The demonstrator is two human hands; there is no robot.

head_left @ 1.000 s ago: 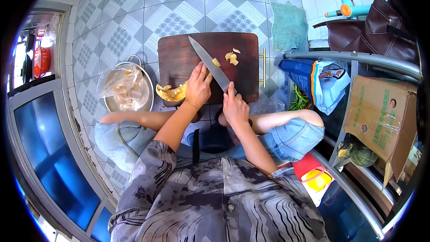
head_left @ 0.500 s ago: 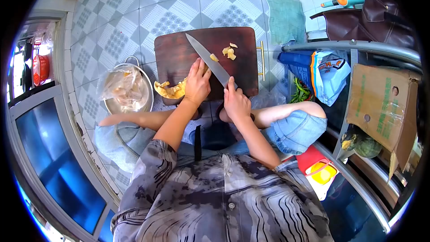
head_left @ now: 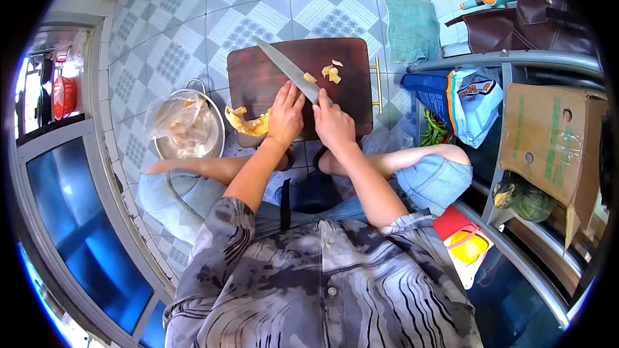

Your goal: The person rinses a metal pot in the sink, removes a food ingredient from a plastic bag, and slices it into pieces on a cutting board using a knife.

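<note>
While right hand clamps tapered metal knife, left hand lies over reddish-brown board, grip unclear.

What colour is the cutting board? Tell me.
The cutting board is dark reddish brown; the head view shows it best.

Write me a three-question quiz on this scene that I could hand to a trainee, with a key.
1. Multiple choice: what grips the knife?
a) the left hand
b) the right hand
c) neither hand
2. True or false: a plastic bag lies in the metal basin.
3. Fill the gap: on the chopping board, the cluster of cut pieces lies on the person's ____ side of the blade.

Key: 1 b; 2 true; 3 right.
</note>
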